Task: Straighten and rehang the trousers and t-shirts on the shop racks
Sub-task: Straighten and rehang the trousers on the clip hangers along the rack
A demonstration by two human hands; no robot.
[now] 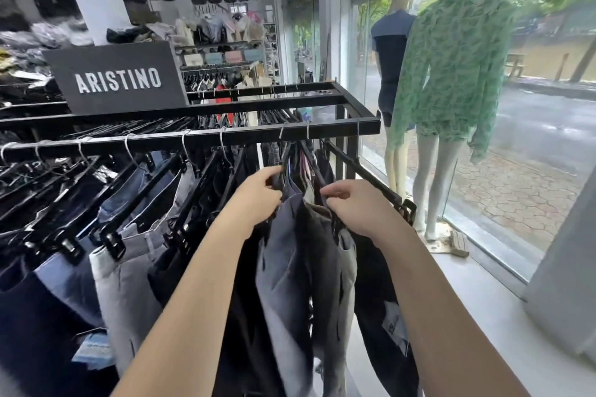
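A black metal rack [206, 135] carries several pairs of trousers on black clip hangers. Near its right end hang blue-grey trousers [283, 271] and, beside them, dark grey trousers [335, 267]. My left hand [258, 196] grips the black hanger at the top of the blue-grey pair. My right hand [358, 206] pinches the waistband and hanger of the dark grey pair. Both hangers' hooks run up to the rail. Light grey trousers [125, 271] and dark jeans [54, 300] hang further left.
A dark sign reading ARISTINO [117, 79] stands on the rack top. Two mannequins [451, 74] stand at the shop window on the right, above a white ledge [477, 287]. Shelves with bags and clothes [222, 32] fill the back.
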